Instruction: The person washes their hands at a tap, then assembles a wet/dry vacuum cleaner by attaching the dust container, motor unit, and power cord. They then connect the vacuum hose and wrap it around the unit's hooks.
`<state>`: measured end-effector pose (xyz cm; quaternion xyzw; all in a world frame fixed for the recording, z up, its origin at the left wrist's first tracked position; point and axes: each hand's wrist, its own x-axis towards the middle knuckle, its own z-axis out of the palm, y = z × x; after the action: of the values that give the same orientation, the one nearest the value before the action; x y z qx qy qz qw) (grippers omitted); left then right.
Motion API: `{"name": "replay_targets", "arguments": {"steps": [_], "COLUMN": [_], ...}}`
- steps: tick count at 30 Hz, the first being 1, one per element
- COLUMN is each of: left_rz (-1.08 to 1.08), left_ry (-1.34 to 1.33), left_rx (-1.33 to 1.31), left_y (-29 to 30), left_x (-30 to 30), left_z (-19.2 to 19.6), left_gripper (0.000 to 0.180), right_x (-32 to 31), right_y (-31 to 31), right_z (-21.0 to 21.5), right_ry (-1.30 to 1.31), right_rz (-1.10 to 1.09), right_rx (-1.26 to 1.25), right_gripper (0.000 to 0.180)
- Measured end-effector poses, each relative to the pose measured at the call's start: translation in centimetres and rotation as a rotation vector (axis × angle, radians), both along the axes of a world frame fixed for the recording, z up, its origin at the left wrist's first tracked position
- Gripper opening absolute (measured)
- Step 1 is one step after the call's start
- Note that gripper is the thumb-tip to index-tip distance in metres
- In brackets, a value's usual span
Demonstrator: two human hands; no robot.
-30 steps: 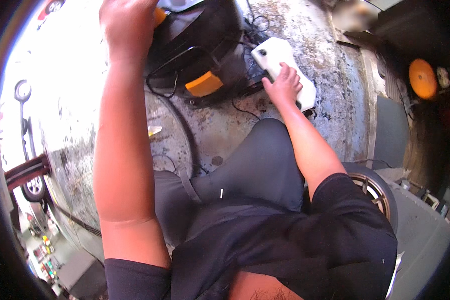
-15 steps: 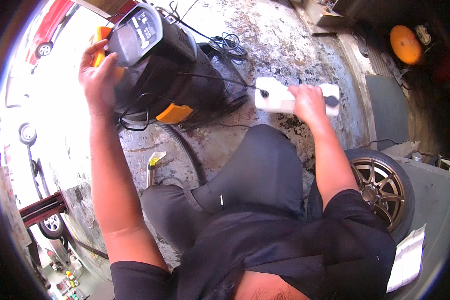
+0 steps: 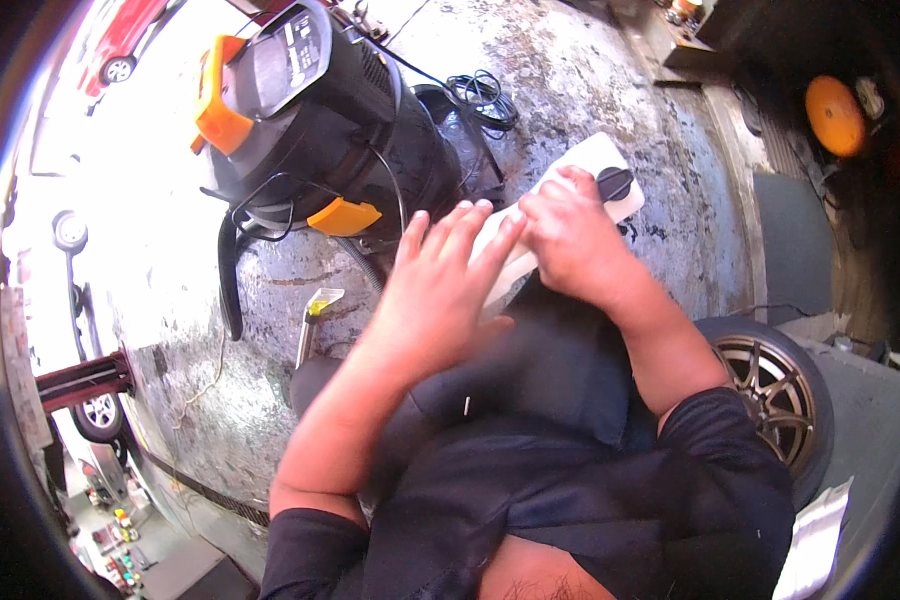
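Observation:
A white plastic tank (image 3: 590, 155) with a black cap (image 3: 615, 184) at its far right end lies slanted over my knees. My right hand (image 3: 578, 238) is closed around its middle, at the grip. My left hand (image 3: 440, 290), fingers stretched out, is beside the tank's near left end and covers part of it. Whether the left fingers touch the tank I cannot tell. A black tub-shaped wet vacuum (image 3: 325, 140) stands beyond at the left, with an orange handle (image 3: 220, 100) on top and an orange latch (image 3: 343, 216) on its side.
A clear-headed nozzle (image 3: 322, 300) stands by my left knee. Coiled black cable (image 3: 480, 100) lies behind the vacuum on the stained floor. At my right is a bronze-spoked wheel (image 3: 765, 395) with a tyre. An orange disc (image 3: 835, 115) is at the far right.
My left hand has let go of the vacuum's orange handle and come right, to the tank. My right hand has brought the tank nearer and turned it. A thin cord no longer reaches the tank.

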<state>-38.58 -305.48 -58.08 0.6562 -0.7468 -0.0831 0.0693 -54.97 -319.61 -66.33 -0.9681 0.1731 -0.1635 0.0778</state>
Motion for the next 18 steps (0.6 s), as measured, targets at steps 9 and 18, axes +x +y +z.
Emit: {"name": "replay_targets", "arguments": {"steps": [9, 18], "left_rz": [0.495, 0.445], "left_ry": [0.446, 0.334], "left_rx": [-0.243, -0.165], "left_y": [9.6, 10.8], "left_x": [3.1, 7.0], "left_z": [-8.4, -7.8], "left_gripper": [0.1, 0.057], "right_x": [3.5, 7.4], "right_y": [2.0, -10.2], "right_z": [0.5, -1.8], "right_ry": [-0.039, -0.146], "right_rz": [0.27, 0.419], "right_rx": [0.218, 1.087], "right_gripper": [0.024, 0.029]}}
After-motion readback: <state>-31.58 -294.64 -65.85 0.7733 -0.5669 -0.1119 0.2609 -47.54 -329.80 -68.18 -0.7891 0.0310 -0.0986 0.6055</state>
